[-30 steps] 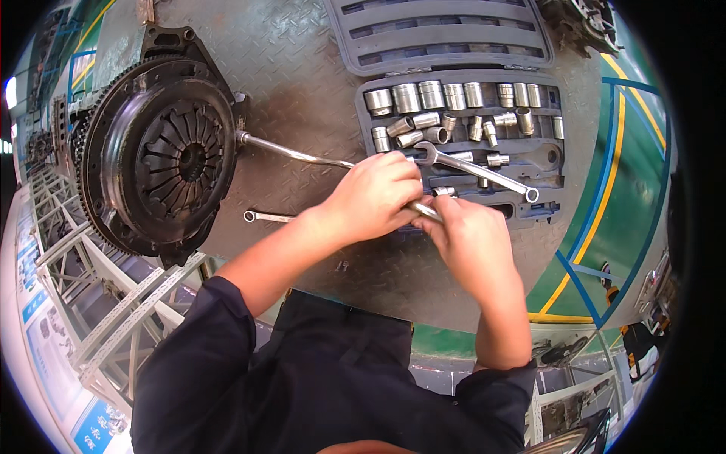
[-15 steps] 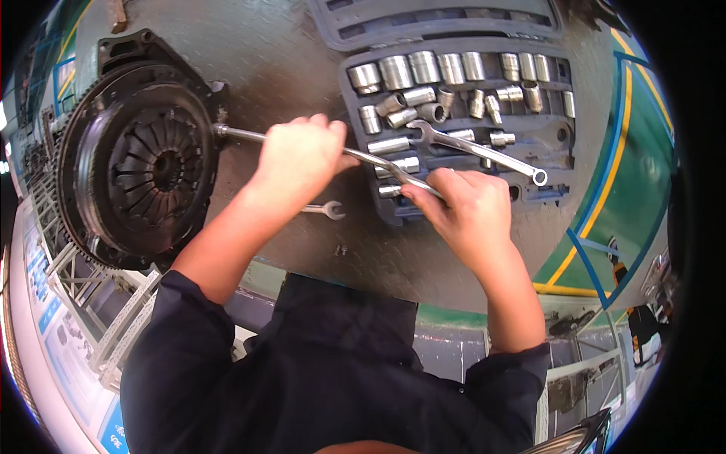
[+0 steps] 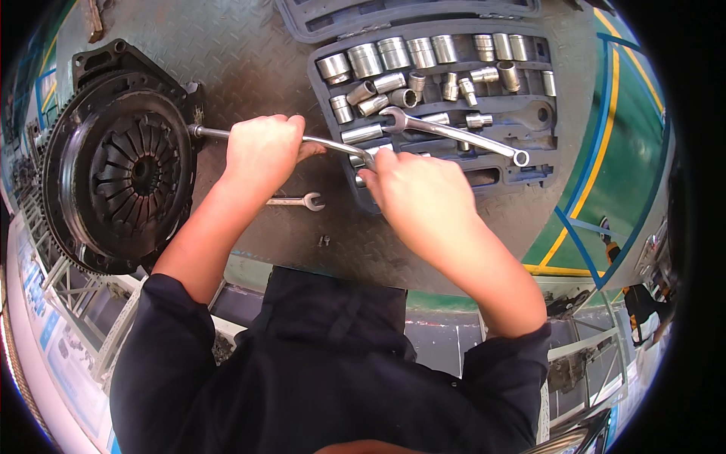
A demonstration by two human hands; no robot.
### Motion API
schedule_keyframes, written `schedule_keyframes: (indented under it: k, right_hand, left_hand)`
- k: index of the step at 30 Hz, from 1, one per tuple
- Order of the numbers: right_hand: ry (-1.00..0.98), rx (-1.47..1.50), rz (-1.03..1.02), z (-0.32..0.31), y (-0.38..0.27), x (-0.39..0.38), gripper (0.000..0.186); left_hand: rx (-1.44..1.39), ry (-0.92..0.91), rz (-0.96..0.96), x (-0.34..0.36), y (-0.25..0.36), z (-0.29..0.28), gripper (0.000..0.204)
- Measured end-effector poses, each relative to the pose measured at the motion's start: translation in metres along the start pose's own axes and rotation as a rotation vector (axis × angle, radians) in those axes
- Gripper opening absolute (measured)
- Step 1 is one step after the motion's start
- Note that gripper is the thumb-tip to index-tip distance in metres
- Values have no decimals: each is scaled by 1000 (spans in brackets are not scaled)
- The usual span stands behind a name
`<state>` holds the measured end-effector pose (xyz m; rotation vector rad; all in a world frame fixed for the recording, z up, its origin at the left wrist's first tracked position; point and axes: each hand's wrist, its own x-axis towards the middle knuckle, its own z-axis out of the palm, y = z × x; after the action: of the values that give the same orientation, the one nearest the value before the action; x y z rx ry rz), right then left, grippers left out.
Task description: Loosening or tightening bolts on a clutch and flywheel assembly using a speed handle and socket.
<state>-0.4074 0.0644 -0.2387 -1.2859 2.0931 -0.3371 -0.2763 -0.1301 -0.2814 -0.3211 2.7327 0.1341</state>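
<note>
A dark clutch assembly with a toothed rim (image 3: 140, 174) stands at the left of the metal bench. A long steel cranked socket handle (image 3: 333, 142) reaches from its right edge toward the middle. My left hand (image 3: 265, 147) is closed around the straight shaft near the clutch. Farther right, my right hand (image 3: 423, 185) closes over the bent part, hiding the handle's end. Just beyond this hand, a combination wrench (image 3: 457, 137) lies across the open socket case (image 3: 522, 134). Another wrench (image 3: 310, 201) rests by my left forearm, which covers part of it.
Several silver sockets (image 3: 393, 53) fill the case, some in rows and some loose. Its lid (image 3: 302, 21) lies back at the far side. A small metal piece (image 3: 324, 240) sits near the bench's front edge. Green floor with yellow lines (image 3: 597, 174) shows at right.
My right hand has come left, closer to my left hand, and now covers the handle's bend. My left hand keeps its grip. The whole view has shifted slightly.
</note>
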Motion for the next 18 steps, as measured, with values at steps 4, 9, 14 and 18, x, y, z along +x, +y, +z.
schedule_keyframes:
  k: [4,9,14,18]
  right_hand:
    - [-278,38,64,-10,-7,19,31]
    - [-264,-90,232,9,-27,15,22]
    - [-82,-165,152,31,-34,3,16]
    - [-63,-177,245,35,-43,-6,17]
  left_hand:
    - [-4,64,16,-3,0,1,45]
    - [46,-18,92,-7,-2,9,42]
    - [19,55,101,-14,-6,19,30]
    - [27,0,122,-9,-1,20,18]
